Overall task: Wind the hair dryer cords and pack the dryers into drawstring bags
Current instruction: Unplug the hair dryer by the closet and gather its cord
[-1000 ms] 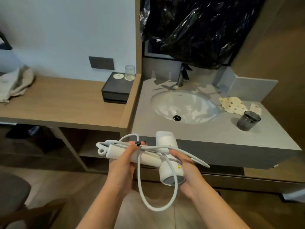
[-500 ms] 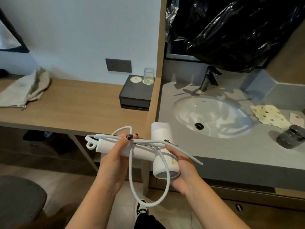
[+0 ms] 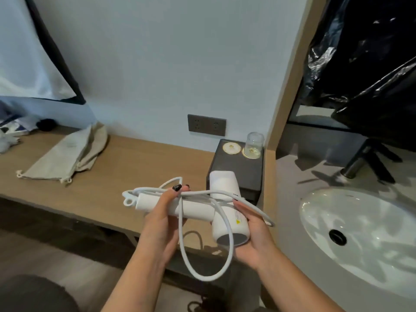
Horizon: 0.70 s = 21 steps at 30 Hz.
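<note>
I hold a white hair dryer (image 3: pixel 227 199) level in front of me, above the edge of the wooden desk (image 3: pixel 117 176). My left hand (image 3: pixel 162 224) grips its handle and pins the white cord (image 3: pixel 202 262) against it with the thumb. My right hand (image 3: pixel 249 235) cups the barrel from below, near the nozzle end. One loop of cord hangs down between my hands and a strand runs off to the right over my right fingers. Beige drawstring bags (image 3: pixel 67 154) lie flat on the desk at the far left.
A dark box (image 3: pixel 238 167) with coasters and an upturned glass (image 3: pixel 254 144) stands on the desk by a wooden partition (image 3: pixel 286 86). To the right are a grey counter with a white sink (image 3: pixel 364 230) and a black tap (image 3: pixel 358 163). A wall socket (image 3: pixel 206 124) is behind.
My view has swung left toward the desk, so the bags come closer to centre and the sink slides right. The grip of both hands on the dryer and cord is unchanged.
</note>
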Tool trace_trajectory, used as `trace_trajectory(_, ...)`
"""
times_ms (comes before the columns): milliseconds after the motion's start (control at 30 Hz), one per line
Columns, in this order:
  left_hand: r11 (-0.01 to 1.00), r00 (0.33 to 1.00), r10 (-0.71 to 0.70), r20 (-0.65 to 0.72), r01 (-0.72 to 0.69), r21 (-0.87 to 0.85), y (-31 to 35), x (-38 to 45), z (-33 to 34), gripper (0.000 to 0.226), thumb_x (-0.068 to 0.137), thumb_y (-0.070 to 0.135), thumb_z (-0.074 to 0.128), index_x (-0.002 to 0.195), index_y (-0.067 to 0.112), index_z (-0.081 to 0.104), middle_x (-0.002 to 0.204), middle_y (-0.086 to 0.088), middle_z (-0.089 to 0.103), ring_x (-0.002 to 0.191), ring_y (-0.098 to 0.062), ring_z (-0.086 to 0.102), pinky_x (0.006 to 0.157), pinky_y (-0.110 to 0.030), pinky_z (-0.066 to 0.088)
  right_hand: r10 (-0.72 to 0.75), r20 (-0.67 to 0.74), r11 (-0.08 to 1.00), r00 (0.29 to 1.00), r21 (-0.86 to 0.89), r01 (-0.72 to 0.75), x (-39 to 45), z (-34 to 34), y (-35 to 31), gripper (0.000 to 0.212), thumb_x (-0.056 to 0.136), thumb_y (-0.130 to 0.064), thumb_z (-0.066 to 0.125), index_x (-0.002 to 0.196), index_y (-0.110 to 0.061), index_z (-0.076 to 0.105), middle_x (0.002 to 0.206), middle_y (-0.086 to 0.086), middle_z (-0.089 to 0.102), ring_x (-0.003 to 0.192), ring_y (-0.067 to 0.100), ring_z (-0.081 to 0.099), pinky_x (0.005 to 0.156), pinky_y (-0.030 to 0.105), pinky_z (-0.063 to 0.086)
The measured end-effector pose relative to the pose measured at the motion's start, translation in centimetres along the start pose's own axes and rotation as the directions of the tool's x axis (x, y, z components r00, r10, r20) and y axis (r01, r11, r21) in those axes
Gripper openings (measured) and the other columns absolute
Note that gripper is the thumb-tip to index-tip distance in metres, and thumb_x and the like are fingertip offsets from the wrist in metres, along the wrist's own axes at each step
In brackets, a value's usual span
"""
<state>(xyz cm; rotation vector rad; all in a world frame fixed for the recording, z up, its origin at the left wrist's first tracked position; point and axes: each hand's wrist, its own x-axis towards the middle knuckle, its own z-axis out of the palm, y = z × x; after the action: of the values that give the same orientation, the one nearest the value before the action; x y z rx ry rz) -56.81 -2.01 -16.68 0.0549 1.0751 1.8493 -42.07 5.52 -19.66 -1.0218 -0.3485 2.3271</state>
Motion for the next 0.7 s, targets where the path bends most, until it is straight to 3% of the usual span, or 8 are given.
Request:
trace_trajectory(133, 0.996, 0.999, -0.025, -0.033, 0.022, -0.090, 2.4, 4.9, -0.6, 0.049, 0.064, 0.016, 0.073, 0.110, 0.006, 0.061, 0.088, -0.008, 0.074, 0.084, -0.019, 0.072, 0.065, -0.034, 0.058, 0.019, 0.025, 1.000, 1.000, 0.020, -0.020, 3.8, 3.0, -0.5, 0.035, 0.072, -0.015, 0.068, 0.104, -0.002, 0.066, 0.088, 0.020, 0.069, 0.074, 0.032, 0.063, 0.068, 0.040, 0.048)
trace_trajectory(233, 0.996, 0.997, -0.046, -0.064, 0.041, -0.073, 4.1, 9.0, -1.3, 0.041, 0.064, 0.018, 0.075, 0.102, 0.008, 0.064, 0.087, -0.008, 0.074, 0.080, -0.019, 0.073, 0.063, -0.035, 0.059, 0.009, 0.052, 0.997, 0.999, 0.073, -0.013, 6.6, 4.6, -0.3, 0.064, 0.050, -0.006, 0.085, 0.111, 0.003, 0.066, 0.104, 0.024, 0.067, 0.084, 0.036, 0.063, 0.076, 0.044, 0.049)
trace_trajectory(333, 0.994, 0.993, -0.088, -0.083, 0.082, -0.070, 6.0, 14.0, -2.4, 0.021, 0.076, 0.017, 0.073, 0.094, 0.009, 0.067, 0.086, -0.008, 0.074, 0.079, -0.021, 0.074, 0.070, -0.040, 0.057, -0.014, 0.104, 0.995, 0.994, 0.100, 0.004, 10.2, 6.6, 0.1, 0.085, 0.032, -0.003, 0.089, 0.113, 0.007, 0.064, 0.108, 0.026, 0.064, 0.091, 0.037, 0.059, 0.082, 0.047, 0.046)
trace_trajectory(467, 0.984, 0.985, -0.166, -0.049, 0.162, -0.072, 9.3, 21.4, -3.5, 0.012, 0.083, 0.015, 0.069, 0.093, 0.008, 0.066, 0.089, -0.010, 0.071, 0.084, -0.024, 0.071, 0.085, -0.046, 0.055, -0.050, 0.119, 0.988, 0.992, 0.153, 0.032, 15.8, 10.7, 0.8, 0.092, 0.037, -0.002, 0.088, 0.124, 0.006, 0.057, 0.119, 0.027, 0.059, 0.101, 0.036, 0.055, 0.092, 0.045, 0.042)
trace_trajectory(567, 0.971, 0.972, -0.235, -0.012, 0.234, -0.054, 12.1, 26.7, -3.7, 0.011, 0.085, 0.012, 0.068, 0.094, 0.007, 0.065, 0.084, -0.010, 0.073, 0.079, -0.023, 0.073, 0.076, -0.044, 0.059, -0.047, 0.086, 0.986, 0.995, 0.161, 0.033, 19.9, 13.9, 0.8, 0.082, 0.046, -0.001, 0.082, 0.123, 0.006, 0.056, 0.118, 0.028, 0.059, 0.101, 0.036, 0.054, 0.099, 0.045, 0.036)
trace_trajectory(700, 0.962, 0.962, -0.272, -0.007, 0.272, 0.003, 14.6, 32.7, -4.0, 0.012, 0.085, 0.009, 0.067, 0.095, 0.005, 0.063, 0.083, -0.011, 0.073, 0.074, -0.022, 0.073, 0.066, -0.042, 0.061, -0.039, 0.008, 0.995, 0.999, 0.090, 0.038, 24.5, 17.0, 0.7, 0.054, 0.079, -0.008, 0.064, 0.131, -0.001, 0.052, 0.118, 0.026, 0.058, 0.104, 0.035, 0.054, 0.093, 0.047, 0.041)
